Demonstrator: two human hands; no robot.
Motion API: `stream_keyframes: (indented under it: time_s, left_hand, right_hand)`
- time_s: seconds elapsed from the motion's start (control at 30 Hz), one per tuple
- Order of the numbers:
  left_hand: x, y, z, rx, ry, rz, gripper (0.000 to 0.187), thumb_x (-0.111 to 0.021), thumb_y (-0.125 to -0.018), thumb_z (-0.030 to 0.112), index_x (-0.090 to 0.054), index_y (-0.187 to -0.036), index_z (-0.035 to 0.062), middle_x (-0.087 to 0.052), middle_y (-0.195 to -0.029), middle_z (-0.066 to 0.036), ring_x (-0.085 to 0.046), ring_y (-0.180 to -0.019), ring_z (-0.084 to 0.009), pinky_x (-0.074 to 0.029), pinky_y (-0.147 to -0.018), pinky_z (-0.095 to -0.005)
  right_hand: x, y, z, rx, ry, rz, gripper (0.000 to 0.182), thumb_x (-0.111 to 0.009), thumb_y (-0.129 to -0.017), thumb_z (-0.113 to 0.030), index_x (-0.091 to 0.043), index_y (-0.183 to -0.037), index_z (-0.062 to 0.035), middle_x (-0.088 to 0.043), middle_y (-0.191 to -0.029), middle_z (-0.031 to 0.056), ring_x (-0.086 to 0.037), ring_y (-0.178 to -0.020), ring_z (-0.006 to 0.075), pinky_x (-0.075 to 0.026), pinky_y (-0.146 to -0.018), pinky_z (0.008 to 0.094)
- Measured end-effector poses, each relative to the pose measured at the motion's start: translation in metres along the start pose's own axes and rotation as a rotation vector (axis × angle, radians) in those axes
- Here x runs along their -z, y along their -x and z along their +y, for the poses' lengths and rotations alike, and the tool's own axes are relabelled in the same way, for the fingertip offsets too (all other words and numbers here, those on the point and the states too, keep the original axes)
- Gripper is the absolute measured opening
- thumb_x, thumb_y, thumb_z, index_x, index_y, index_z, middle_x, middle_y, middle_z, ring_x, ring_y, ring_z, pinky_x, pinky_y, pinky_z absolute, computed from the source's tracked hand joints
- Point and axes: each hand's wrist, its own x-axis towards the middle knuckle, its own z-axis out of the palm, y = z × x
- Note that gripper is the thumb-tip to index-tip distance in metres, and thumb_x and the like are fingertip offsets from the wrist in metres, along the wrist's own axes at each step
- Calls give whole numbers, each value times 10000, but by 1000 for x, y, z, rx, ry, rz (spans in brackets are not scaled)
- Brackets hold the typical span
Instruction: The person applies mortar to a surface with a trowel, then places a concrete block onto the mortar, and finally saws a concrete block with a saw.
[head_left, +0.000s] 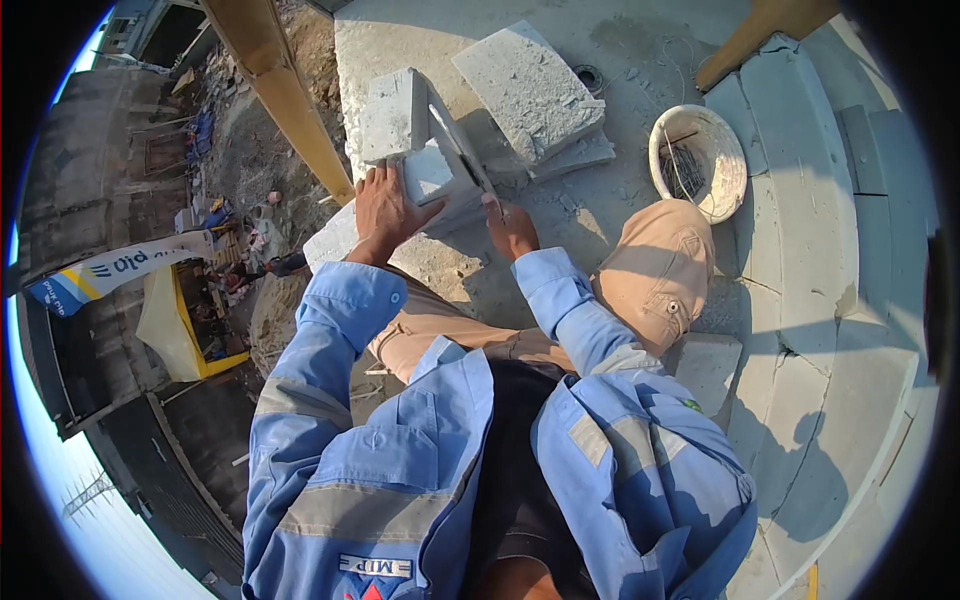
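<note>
My left hand (388, 212) presses on a pale lightweight concrete block (430, 172), fingers over its top and thumb spread along its near side. My right hand (511, 229) is closed at the near end of a long, thin grey blade (462, 142), which looks like a hand saw. Its handle is hidden in my fist. The blade runs away from me along the right side of the block. Another pale block (391, 112) sits just beyond my left fingers. More block lies under and to the left of my left hand.
A rough slab (530, 90) rests on another piece to the right. A whitish bucket (733, 165) holds thin wires or nails. A block wall (800, 220) rises on the right. A yellowish post (275, 90) stands at the left, by a drop to rubble-strewn ground (260, 150).
</note>
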Motion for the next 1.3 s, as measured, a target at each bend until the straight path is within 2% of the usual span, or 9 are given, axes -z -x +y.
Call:
stream_keyframes:
  time_s: [0.13,0.2,0.23,0.37,0.43,0.53,0.63,0.9,1.3]
  left_hand:
    - [7,0,-11,-30,-1,-86,1060,-813,-655,589,-418,-1445,3,-546,-1284,-212,-550,-1180,-364,-429,-1004,-456]
    - [10,5,-21,-216,92,-63,1146,-860,-652,466,-254,-1581,179,-547,-1262,-202,-580,-1118,-376,-469,-949,-484]
    - [12,5,-22,-199,42,-124,1222,-880,-656,360,-112,-1606,365,-550,-1222,-190,-599,-1078,-380,-495,-910,-490]
    - [21,9,-19,-140,12,-209,1173,-868,-678,344,-139,-1595,402,-546,-1190,-175,-600,-1076,-366,-494,-919,-468]
    - [22,10,-22,-136,18,-200,1171,-866,-678,335,-141,-1595,402,-544,-1189,-173,-598,-1076,-364,-492,-919,-470]
    - [17,15,-21,-134,33,-189,1153,-860,-680,334,-160,-1594,389,-538,-1191,-172,-594,-1074,-362,-485,-916,-469]
    - [11,14,-21,-150,36,-122,1100,-848,-683,377,-217,-1584,349,-538,-1184,-173,-588,-1073,-363,-470,-910,-464]
    - [-5,7,-11,-88,96,68,943,-828,-656,562,-443,-1451,233,-589,-1090,-136,-582,-1067,-327,-427,-893,-464]
    - [3,6,-1,-45,34,-3,923,-823,-687,517,-440,-1455,178,-551,-1172,-159,-564,-1098,-339,-441,-905,-477]
  right_hand:
    - [6,3,-7,-22,-30,0,769,-358,-977,-659,-646,-809,35,-644,-786,254,-611,-783,451,-454,-734,491]
    - [7,3,-11,-11,-22,2,785,-358,-969,-675,-643,-797,36,-642,-778,250,-612,-778,445,-453,-732,490]
    - [7,4,-11,-19,-24,11,801,-359,-962,-691,-641,-785,38,-641,-770,246,-612,-772,439,-451,-730,489]
    - [8,8,-18,34,-90,-28,803,-351,-964,-690,-642,-781,36,-645,-771,245,-615,-777,434,-452,-732,486]
    - [4,6,-16,-10,25,-69,742,-320,-995,-626,-701,-969,9,-663,-945,314,-602,-951,527,-459,-825,548]
    - [-5,6,-9,43,58,-7,721,-319,-1002,-617,-697,-1023,-3,-666,-974,309,-602,-960,527,-464,-829,548]
    - [-2,9,-11,69,11,41,710,-350,-996,-619,-664,-858,3,-664,-817,241,-621,-816,459,-464,-747,493]
    - [12,27,1,-1,95,-46,663,-352,-1008,-599,-697,-992,-33,-667,-955,293,-610,-955,512,-487,-804,527]
    - [11,32,1,-90,18,-86,766,-390,-960,-683,-655,-843,26,-630,-845,311,-599,-791,502,-463,-715,512]
